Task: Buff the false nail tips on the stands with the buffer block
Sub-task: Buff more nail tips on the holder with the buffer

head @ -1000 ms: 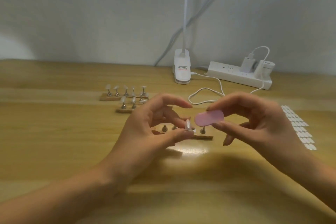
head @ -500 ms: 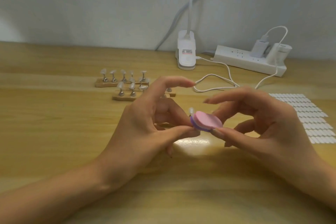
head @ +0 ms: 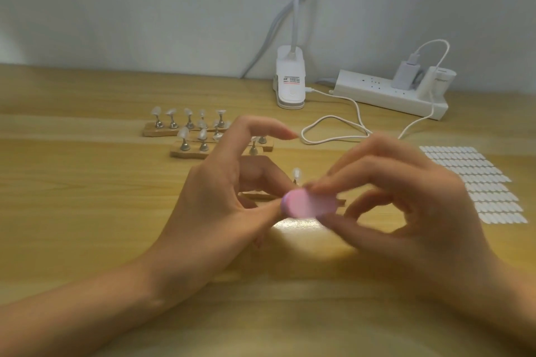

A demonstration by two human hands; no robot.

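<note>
Above the table, the right hand pinched the blurred pink buffer block beside the left hand, whose thumb and finger pinched the stem of a nail tip standing just behind it.

right hand pinches pink buffer block | left hand pinches nail tip stand | block blurred

One pink oval buffer block, five clear false nail tips on the upper-left wooden stand, one white power strip, one white clip lamp, one white tab sheet
</note>
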